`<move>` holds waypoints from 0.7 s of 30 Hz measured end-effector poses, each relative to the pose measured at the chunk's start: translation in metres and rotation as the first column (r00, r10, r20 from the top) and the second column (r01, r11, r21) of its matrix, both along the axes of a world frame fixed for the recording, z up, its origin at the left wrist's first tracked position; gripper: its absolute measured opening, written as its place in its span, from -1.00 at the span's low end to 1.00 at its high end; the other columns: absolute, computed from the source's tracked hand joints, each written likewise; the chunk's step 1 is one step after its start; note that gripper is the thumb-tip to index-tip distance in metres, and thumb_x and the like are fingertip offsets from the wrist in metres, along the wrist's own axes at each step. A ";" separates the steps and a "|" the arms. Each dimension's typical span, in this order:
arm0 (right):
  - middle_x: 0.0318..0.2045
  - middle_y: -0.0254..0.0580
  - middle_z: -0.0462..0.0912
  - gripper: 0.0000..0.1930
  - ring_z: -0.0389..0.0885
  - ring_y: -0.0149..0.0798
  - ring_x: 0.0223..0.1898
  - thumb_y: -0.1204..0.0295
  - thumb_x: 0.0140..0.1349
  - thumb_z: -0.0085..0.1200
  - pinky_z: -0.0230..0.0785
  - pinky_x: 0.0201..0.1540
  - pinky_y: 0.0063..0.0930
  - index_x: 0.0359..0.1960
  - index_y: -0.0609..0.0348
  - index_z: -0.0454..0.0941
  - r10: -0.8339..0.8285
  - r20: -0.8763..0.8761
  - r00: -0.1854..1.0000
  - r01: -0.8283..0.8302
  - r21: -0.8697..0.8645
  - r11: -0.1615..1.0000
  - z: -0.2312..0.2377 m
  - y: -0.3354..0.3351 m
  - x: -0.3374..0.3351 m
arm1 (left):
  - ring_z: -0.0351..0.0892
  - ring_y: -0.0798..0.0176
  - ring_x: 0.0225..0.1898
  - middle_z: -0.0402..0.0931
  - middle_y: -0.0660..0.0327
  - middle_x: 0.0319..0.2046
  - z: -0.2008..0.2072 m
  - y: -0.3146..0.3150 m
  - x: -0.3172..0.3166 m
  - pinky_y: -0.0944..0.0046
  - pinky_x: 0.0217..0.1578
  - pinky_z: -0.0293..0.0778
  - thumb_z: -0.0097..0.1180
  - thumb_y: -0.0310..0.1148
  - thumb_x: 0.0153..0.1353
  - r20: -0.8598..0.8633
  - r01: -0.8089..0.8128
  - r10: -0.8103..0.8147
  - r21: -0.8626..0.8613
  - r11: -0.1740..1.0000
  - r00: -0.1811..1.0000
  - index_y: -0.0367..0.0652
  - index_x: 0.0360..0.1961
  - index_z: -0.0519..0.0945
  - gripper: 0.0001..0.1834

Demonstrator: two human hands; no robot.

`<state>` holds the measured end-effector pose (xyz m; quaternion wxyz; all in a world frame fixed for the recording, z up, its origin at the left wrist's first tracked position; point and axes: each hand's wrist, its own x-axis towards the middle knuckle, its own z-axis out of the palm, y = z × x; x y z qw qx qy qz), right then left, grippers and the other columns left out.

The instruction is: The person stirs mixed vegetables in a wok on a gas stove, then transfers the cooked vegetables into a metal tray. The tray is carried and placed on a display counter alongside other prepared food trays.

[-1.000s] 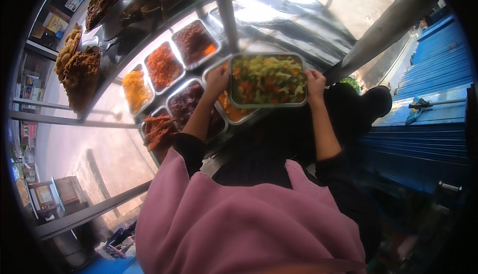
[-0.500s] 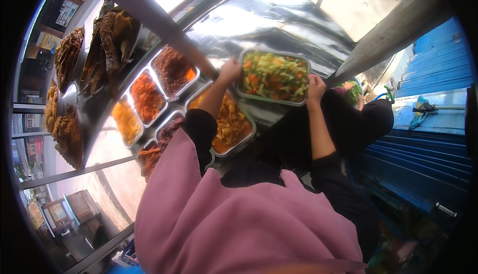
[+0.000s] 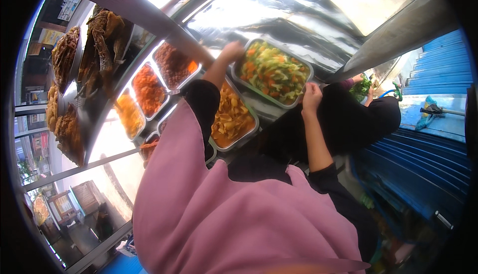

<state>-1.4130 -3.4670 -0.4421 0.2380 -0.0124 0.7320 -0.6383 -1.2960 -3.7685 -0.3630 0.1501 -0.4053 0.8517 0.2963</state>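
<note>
A rectangular metal tray of chopped mixed vegetables (image 3: 275, 69), green and orange, lies at an angle in front of me. My left hand (image 3: 232, 54) is closed at its upper left rim, somewhat blurred. At the lower right corner, my right hand (image 3: 312, 97) has its fingers pinched together against the rim. Just left of this tray is another tray of yellow-orange sliced food in sauce (image 3: 232, 119). My left forearm passes over that tray's upper left side and hides part of it.
Trays of dark red-brown food (image 3: 172, 64), red food (image 3: 148, 90) and yellow food (image 3: 130, 115) stand left. Fried food (image 3: 102, 45) fills plates behind a slanted metal frame (image 3: 164, 25). A person at right handles leafy greens (image 3: 359, 90). Blue slatted panels (image 3: 423, 157) stand right.
The vegetable tray has turned clockwise, with its right side lower. My right hand has shifted down along its rim, and my left hand has moved slightly up.
</note>
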 end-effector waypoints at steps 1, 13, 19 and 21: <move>-0.53 -0.33 0.54 -0.83 0.46 -0.48 -0.61 0.39 0.33 -0.04 0.32 -0.61 -0.60 -0.32 0.22 0.53 0.018 0.073 0.997 -0.017 -0.017 1.000 0.005 0.003 0.007 | 0.60 0.11 -0.28 0.61 0.09 -0.35 -0.001 -0.005 0.001 0.17 -0.22 0.53 0.20 -0.34 0.00 0.021 0.133 -0.132 -0.044 0.990 0.991 -0.17 -0.36 0.70 -0.81; -0.49 -0.27 0.50 -0.82 0.55 -0.38 -0.54 0.35 0.43 -0.21 0.51 -0.56 -0.49 -0.25 0.16 0.39 0.091 0.340 0.936 -0.055 -0.112 0.992 0.037 0.019 0.080 | 0.64 0.00 -0.20 0.64 0.01 -0.20 -0.020 -0.014 -0.004 0.13 -0.10 0.54 0.01 -0.24 0.12 0.001 0.011 -0.011 -0.244 0.970 1.000 -0.18 -0.17 0.67 -0.65; -0.40 -0.19 0.54 -0.82 0.59 -0.33 -0.46 0.36 0.44 -0.25 0.54 -0.49 -0.45 -0.16 0.18 0.37 0.103 0.385 0.917 -0.037 -0.177 0.984 0.037 0.021 0.096 | 0.59 -0.13 -0.12 0.60 -0.12 -0.20 -0.010 0.004 0.008 0.01 -0.02 0.48 -0.08 -0.32 0.18 -0.151 -0.054 0.018 -0.241 0.969 0.988 -0.24 -0.25 0.66 -0.69; -0.36 -0.17 0.54 -0.80 0.59 -0.32 -0.43 0.35 0.43 -0.24 0.54 -0.48 -0.43 -0.08 0.18 0.36 0.111 0.404 0.908 -0.043 -0.173 0.984 0.039 0.020 0.102 | 0.61 -0.06 -0.12 0.62 -0.04 -0.19 0.001 0.019 0.022 0.05 -0.04 0.50 -0.04 -0.33 0.18 -0.319 -0.148 0.042 -0.316 0.937 0.947 -0.20 -0.20 0.66 -0.71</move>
